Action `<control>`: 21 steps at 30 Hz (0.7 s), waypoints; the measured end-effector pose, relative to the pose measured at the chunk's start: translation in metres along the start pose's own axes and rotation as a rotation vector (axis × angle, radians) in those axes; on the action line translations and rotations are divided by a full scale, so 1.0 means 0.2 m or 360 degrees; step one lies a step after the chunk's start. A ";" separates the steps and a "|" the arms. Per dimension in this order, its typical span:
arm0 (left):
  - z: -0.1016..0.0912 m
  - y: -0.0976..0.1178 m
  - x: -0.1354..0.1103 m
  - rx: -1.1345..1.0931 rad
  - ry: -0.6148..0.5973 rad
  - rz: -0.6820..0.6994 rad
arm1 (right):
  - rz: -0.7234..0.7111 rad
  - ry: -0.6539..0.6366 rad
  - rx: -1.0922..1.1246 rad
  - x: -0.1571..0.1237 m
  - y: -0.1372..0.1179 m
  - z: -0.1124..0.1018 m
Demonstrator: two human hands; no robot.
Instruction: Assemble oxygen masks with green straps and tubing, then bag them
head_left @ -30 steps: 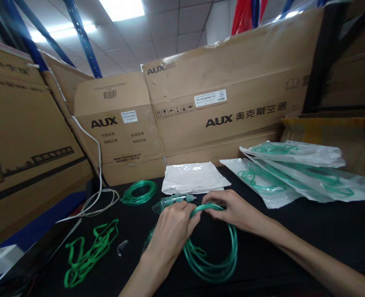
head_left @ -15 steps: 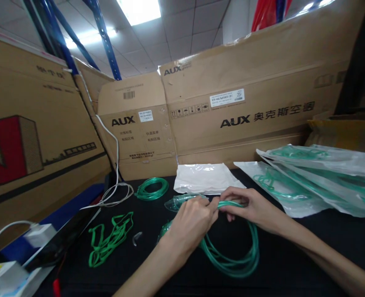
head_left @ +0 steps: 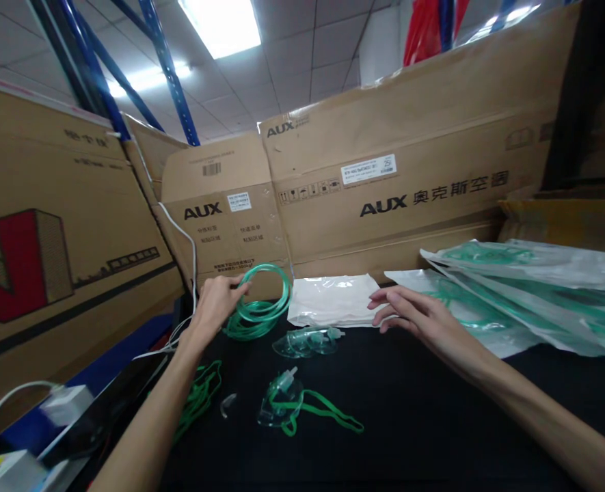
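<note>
My left hand reaches to the back left and grips the left edge of a coil of green tubing, which stands tilted up off the black table on more green coiled tubing. My right hand is open, with its fingers stretched out and the tips at the right edge of a flat stack of white plastic bags. A clear mask lies just in front of those bags. Nearer me lies a second clear mask with a green strap.
Several sealed bags holding green tubing are piled at the right. Loose green straps and a small clear piece lie at the left. A white cable and adapter sit by the left edge. Cardboard boxes wall the back.
Both hands held the green coil at the centre. The left hand has carried it to the back left, the right hand has let go and opened by the white bags, and the masks are uncovered.
</note>
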State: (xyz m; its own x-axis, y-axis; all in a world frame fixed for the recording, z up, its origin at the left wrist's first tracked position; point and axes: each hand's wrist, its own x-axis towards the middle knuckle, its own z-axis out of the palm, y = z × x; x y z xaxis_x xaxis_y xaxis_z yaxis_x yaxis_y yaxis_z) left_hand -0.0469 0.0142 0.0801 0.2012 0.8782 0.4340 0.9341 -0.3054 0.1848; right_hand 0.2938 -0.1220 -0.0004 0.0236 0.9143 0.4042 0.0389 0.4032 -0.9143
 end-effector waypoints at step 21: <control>0.13 -0.07 -0.26 0.0021 -0.0187 -0.0118 | 0.0024 -0.0415 -0.0409 -0.01 0.01 0.04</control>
State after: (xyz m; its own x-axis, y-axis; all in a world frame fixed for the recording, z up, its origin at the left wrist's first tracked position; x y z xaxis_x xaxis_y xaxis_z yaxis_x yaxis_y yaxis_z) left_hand -0.0627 -0.0180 0.0321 0.1639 0.9354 0.3134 0.9513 -0.2339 0.2006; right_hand 0.2861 -0.1234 -0.0039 -0.2283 0.9122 0.3403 0.2908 0.3974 -0.8703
